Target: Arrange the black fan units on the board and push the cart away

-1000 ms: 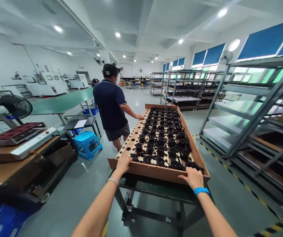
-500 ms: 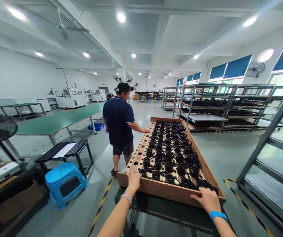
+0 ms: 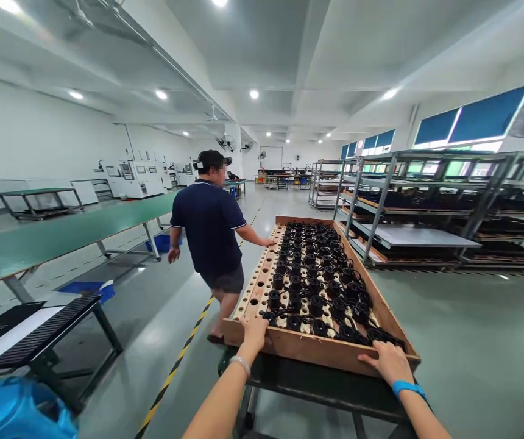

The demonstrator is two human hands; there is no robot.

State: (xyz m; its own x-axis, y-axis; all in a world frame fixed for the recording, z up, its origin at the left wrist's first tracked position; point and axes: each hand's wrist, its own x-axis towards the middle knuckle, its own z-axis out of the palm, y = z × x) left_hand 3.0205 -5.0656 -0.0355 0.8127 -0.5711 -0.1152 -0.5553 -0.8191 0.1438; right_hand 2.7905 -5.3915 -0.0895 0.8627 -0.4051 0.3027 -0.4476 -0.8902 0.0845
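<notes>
A long wooden tray rests on a dark metal cart in front of me. Its holed board carries several black round parts with wires. My left hand grips the tray's near edge at the left corner. My right hand, with a blue wristband, grips the same edge near the right corner. A co-worker in a dark polo shirt walks at the tray's left side, one hand on its left rim.
Grey metal racks with trays line the right. A green-topped long table runs along the left. A black stand and a blue stool sit near left. A yellow-black floor stripe runs ahead.
The cart with the tray has rolled forward down the aisle. The stool and black stand have slid back on my left, and the co-worker has stepped ahead alongside.
</notes>
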